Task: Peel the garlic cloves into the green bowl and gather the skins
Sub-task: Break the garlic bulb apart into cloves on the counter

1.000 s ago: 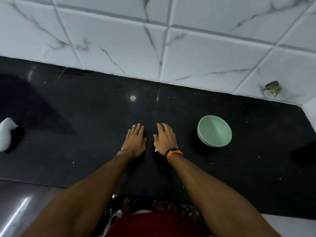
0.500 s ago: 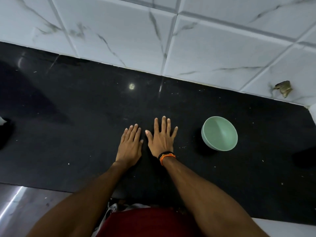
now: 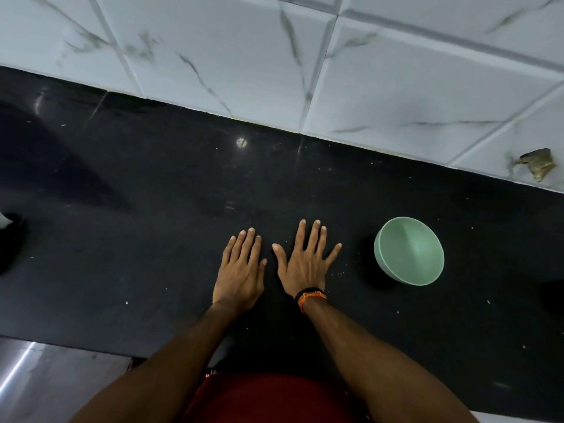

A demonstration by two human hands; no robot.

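Observation:
Both my hands lie flat, palms down, on the black countertop [image 3: 137, 239]. My left hand [image 3: 241, 270] has its fingers straight and close together. Just to its right, my right hand [image 3: 305, 261] has its fingers spread wide; an orange and black band circles its wrist. Neither hand holds anything. The green bowl [image 3: 409, 250] stands to the right of my right hand, a hand's width away, and looks empty inside. No garlic cloves or skins show; only tiny pale specks dot the counter.
A white marble-tiled wall [image 3: 274, 56] rises behind the counter, with a chipped spot [image 3: 538, 163] at the far right. A white object [image 3: 4, 219] peeks in at the left edge. The counter's front edge runs along the bottom left.
My right hand's fingers went from bunched to spread wide and flat. The left hand stays flat. The view shifted left, so the white object at the left edge is nearly out of frame.

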